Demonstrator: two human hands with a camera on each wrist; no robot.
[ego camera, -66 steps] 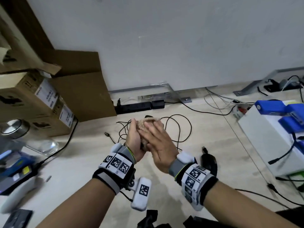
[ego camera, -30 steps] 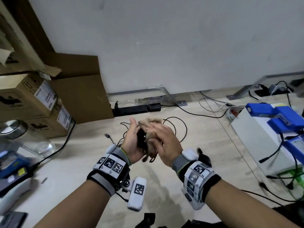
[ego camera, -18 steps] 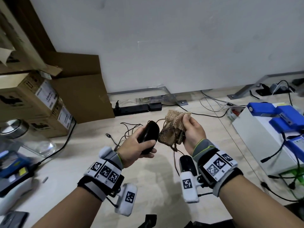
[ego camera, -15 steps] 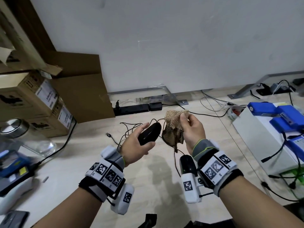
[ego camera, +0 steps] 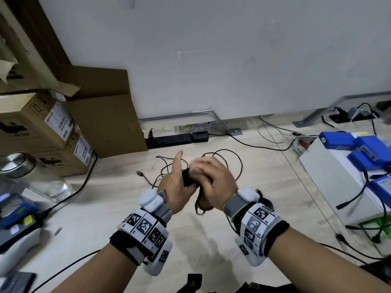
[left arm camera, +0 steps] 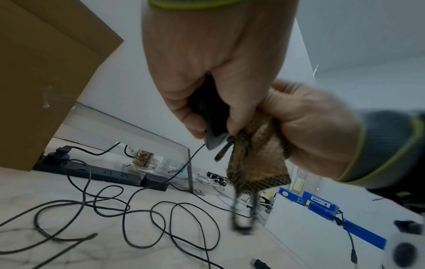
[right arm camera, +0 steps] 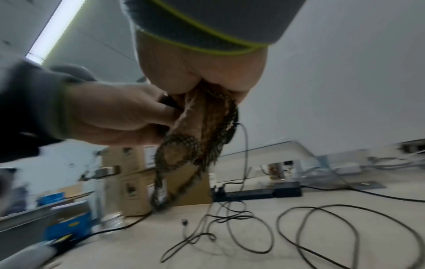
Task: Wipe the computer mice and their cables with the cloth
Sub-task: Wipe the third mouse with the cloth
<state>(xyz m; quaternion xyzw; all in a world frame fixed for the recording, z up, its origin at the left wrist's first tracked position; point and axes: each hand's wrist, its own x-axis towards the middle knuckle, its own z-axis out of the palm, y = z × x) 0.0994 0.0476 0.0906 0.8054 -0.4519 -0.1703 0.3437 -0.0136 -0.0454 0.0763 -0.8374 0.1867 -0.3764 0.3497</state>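
Note:
My left hand (ego camera: 176,182) grips a black computer mouse (ego camera: 187,176) above the desk, forefinger pointing up. My right hand (ego camera: 213,176) presses a brown woven cloth (ego camera: 203,203) over the mouse, so most of the mouse is hidden. In the left wrist view the mouse (left arm camera: 212,123) sits between thumb and fingers, with the cloth (left arm camera: 255,163) bunched in the right hand beside it. In the right wrist view the cloth (right arm camera: 202,132) hangs from the palm. The mouse cable (ego camera: 230,159) trails down to loose loops on the desk (ego camera: 105,208).
Cardboard boxes (ego camera: 53,132) stand at the left, with a glass jar (ego camera: 31,176) in front of them. A black power strip (ego camera: 169,140) lies along the wall. A white box with blue battery packs (ego camera: 355,149) is at the right. A USB plug (ego camera: 139,172) lies left of the loops.
Half a second ago my hands were apart, mouse in the left, cloth in the right. Now the right hand has brought the cloth back onto the mouse.

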